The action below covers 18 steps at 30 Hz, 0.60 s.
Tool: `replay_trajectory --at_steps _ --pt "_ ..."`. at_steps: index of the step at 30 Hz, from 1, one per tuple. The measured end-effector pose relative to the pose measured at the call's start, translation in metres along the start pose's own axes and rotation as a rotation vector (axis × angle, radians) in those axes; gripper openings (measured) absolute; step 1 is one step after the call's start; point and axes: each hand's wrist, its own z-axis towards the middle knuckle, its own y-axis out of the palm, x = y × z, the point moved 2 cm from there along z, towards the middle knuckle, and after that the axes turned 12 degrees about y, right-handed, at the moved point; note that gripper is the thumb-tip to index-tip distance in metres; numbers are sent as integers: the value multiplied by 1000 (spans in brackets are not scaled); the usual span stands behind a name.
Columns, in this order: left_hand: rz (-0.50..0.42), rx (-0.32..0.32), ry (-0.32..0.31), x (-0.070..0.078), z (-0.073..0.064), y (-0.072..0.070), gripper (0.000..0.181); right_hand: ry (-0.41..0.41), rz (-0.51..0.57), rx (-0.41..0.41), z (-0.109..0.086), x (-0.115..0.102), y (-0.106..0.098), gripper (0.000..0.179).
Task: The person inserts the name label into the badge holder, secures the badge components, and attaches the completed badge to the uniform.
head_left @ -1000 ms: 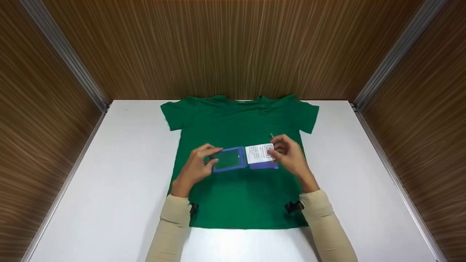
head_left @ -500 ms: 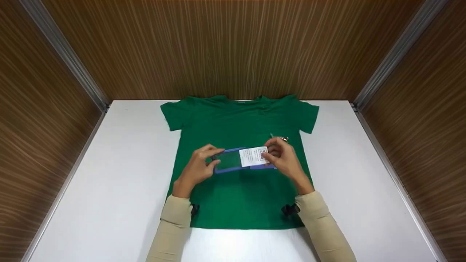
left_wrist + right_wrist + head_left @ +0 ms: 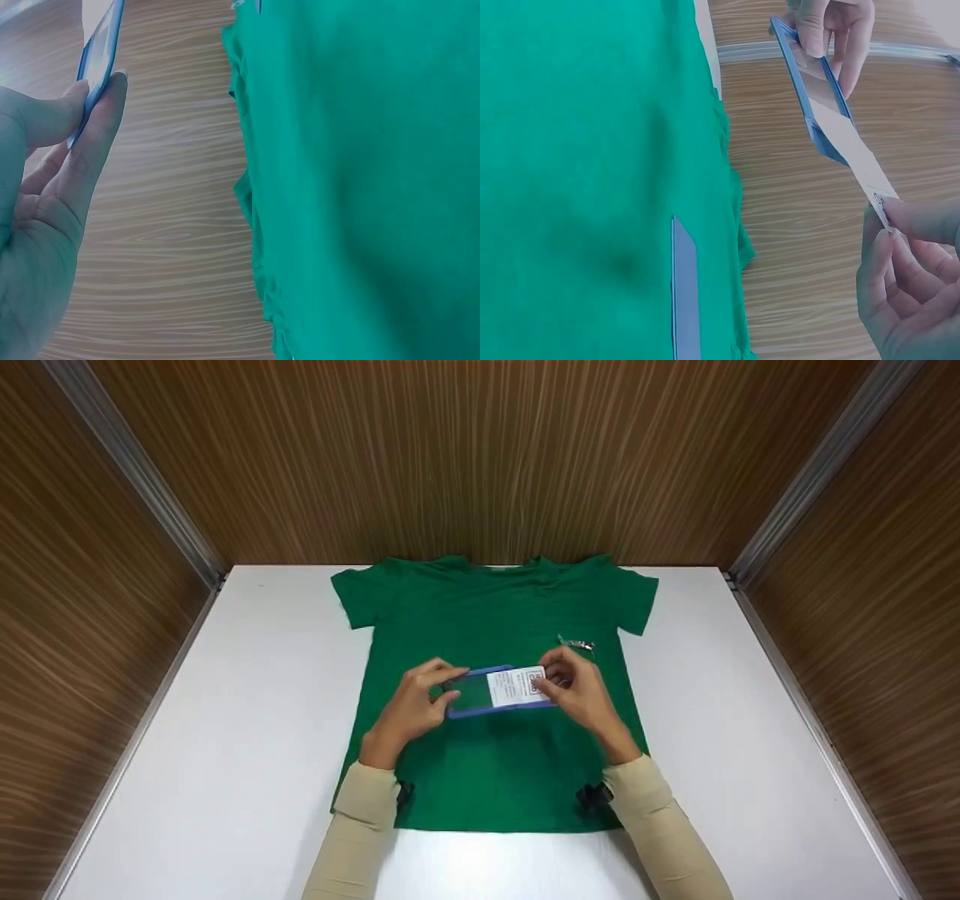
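Observation:
My left hand (image 3: 416, 701) pinches the left end of a clear badge holder (image 3: 472, 713) with a blue-purple frame, between thumb and fingers. A white printed card (image 3: 506, 688) is pinched at its right end by my right hand (image 3: 583, 694). In the right wrist view the card (image 3: 855, 154) slants into the end of the holder (image 3: 795, 82), its far part lying within the frame. Only part of the holder (image 3: 105, 67) shows in the left wrist view. Both are held above a green T-shirt (image 3: 502, 772), spread flat on a white table.
A flat blue-purple piece (image 3: 684, 292) lies on the shirt, mostly covered by the card and right hand in the head view. A small shiny metal clip (image 3: 577, 644) rests beyond the right hand. Wood-grain panels (image 3: 480, 457) enclose the table (image 3: 225, 720) at back and sides.
The right hand has moved the card leftward, from beside the holder to overlapping its right end. The holder has shifted slightly right. The metal clip has come into fuller view.

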Motion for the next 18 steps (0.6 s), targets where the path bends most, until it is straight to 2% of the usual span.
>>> replay_trajectory --at_steps 12,18 --pt "-8 -1 31 1 1 5 34 -60 25 -30 1 10 3 20" --pt "-12 -4 33 3 2 6 35 -54 8 -27 0 6 7 21"
